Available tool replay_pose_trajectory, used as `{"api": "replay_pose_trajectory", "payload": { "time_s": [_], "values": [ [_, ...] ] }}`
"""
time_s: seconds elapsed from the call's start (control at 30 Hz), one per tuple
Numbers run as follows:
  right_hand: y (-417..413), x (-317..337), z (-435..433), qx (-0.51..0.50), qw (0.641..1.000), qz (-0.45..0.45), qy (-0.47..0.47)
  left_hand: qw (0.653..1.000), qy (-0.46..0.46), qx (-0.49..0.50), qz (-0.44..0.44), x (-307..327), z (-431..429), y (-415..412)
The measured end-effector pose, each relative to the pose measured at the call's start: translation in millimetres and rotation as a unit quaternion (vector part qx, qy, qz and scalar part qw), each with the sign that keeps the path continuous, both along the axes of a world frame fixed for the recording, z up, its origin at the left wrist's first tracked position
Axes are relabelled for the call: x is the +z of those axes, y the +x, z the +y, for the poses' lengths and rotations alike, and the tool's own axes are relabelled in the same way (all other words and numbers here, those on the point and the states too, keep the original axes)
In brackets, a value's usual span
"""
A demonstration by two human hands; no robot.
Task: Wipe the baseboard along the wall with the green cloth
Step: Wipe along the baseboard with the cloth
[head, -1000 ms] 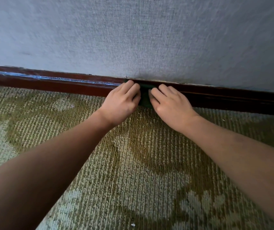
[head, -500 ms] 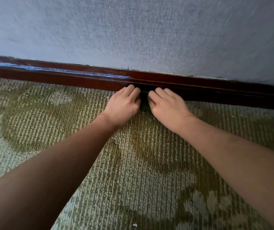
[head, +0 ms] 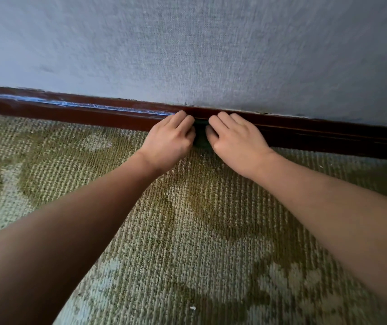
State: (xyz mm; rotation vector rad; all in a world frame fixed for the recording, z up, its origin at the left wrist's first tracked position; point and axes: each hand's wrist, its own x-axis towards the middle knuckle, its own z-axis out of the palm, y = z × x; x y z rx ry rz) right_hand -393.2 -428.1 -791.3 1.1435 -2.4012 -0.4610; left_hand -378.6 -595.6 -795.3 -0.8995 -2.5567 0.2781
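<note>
Green cloth [head: 200, 139] lies pressed against the glossy dark-brown wooden baseboard [head: 93, 116], mostly hidden. With curled fingers, the left hand [head: 170, 139] and right hand [head: 237, 141] grip it.

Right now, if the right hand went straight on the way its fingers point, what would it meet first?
The baseboard: the right hand, holding the green cloth, seems to be touching it, with the wall just behind.

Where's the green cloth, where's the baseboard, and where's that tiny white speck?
green cloth [head: 200, 138]: head view, the dark strip of it left uncovered.
baseboard [head: 328, 134]: head view, bare front face on the right stretch.
white speck [head: 192, 308]: head view, its middle.
</note>
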Motion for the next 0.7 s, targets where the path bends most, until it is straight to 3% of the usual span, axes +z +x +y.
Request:
{"api": "replay_pose_trajectory", "payload": {
  "time_s": [0.5, 0.7],
  "values": [
    [2.3, 31.5, -2.5, -0.021, 0.999, 0.031, -0.008, 0.999, 0.030, 0.012, 0.027, 34.2, -4.1, 5.0],
    [-2.7, 20.2, -6.3, -0.037, 0.999, -0.016, 0.010, 0.999, 0.007, -0.019, 0.026, 22.6, -12.2, -5.1]
  ]
}}
